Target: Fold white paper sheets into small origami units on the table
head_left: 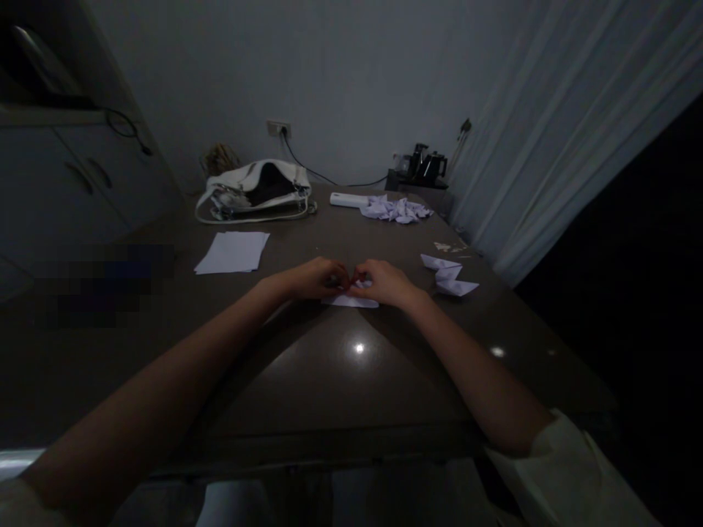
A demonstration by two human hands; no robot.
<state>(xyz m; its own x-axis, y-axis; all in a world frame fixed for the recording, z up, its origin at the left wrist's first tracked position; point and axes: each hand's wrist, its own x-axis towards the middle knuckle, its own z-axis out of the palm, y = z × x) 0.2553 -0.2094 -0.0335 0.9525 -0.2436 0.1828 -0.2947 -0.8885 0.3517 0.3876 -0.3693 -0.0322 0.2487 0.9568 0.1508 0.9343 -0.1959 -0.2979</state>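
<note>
A small folded sheet of white paper [351, 301] lies on the dark tabletop in front of me. My left hand [321, 278] pinches it from the left, its fingers curled at the top edge. From the other side my right hand [384, 281] grips the same paper, and the fingertips of both hands nearly meet over its middle. The hands cover part of the folds. To the right rest a few folded paper pieces [448, 276], pointed in shape. A stack of flat white sheets [233, 252] sits to the left.
A white handbag [258, 189] stands open at the back left. Toward the back right, a heap of folded papers [398, 209] lies beside a white oblong object [348, 200]. Small scraps [449, 247] are near the right edge. A black kettle [432, 168] stands beyond the table.
</note>
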